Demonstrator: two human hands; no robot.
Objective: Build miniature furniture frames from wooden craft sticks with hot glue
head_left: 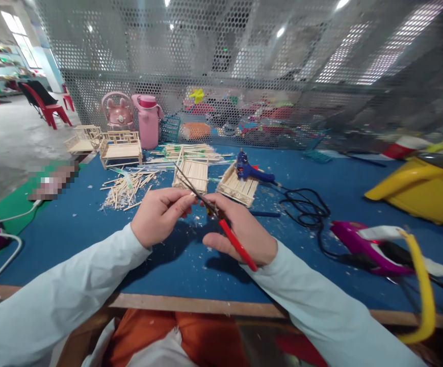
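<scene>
My left hand (160,214) is closed in a pinch on a small pale wooden piece (193,194), mostly hidden by the fingertips. My right hand (240,224) grips red-handled scissors (236,243), its thumb held apart from the handle. The long dark blades point away to the left, close by the left fingertips. Just beyond the hands lies a small frame of wooden sticks (192,176). Right of it, a blue glue gun (250,171) rests on a second stick frame (238,189). Loose short sticks (129,189) are heaped to the left.
Two miniature stick benches, one nearer (121,149), one farther (83,141), stand back left beside a pink bottle (148,122). Longer sticks (190,151) lie behind. A black cable (309,209), purple tool (374,250) and yellow container (423,188) occupy the right. Perforated metal (282,112) rises behind the blue tabletop (91,224).
</scene>
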